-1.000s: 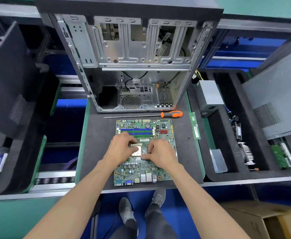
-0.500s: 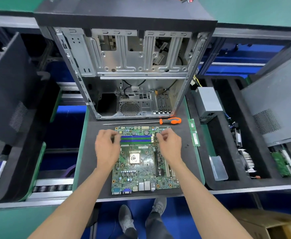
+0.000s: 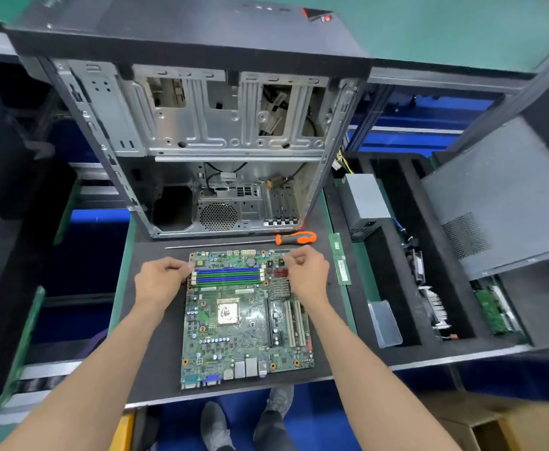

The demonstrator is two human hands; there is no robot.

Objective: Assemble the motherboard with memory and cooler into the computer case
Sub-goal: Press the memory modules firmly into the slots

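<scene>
1. Two hands are at the far end of the motherboard [image 3: 248, 315], which lies flat on the dark mat [image 3: 149, 349] between your forearms.
2. Your left hand [image 3: 160, 281] has its fingers curled at the left ends of the memory slots [image 3: 229, 275]; whether the fingertips press a latch or pinch the board edge cannot be made out.
3. Your right hand [image 3: 308, 275] is curled over the board's far right corner; its fingertips are turned under, so I cannot tell whether it holds anything.
4. The board's far right corner is hidden beneath your right hand.
5. Just beyond your hands lies a screwdriver [image 3: 295, 238] with an orange handle; beyond it, the open computer case [image 3: 201, 138], its interior facing you.
6. Just right of your right hand, a memory stick [image 3: 340, 263] lies on the mat's edge; its label print is too small to read.
7. Well to the right of your right hand, a black foam tray [image 3: 393, 255] holds a grey power supply [image 3: 365, 196], a clear plastic cover [image 3: 384, 323] and finned parts too blurred to identify.
8. The surroundings show green bench surfaces, blue floor and a cardboard box [image 3: 507, 424] cut off at the lower right of the picture.
9. No brand or writing is legible anywhere.
</scene>
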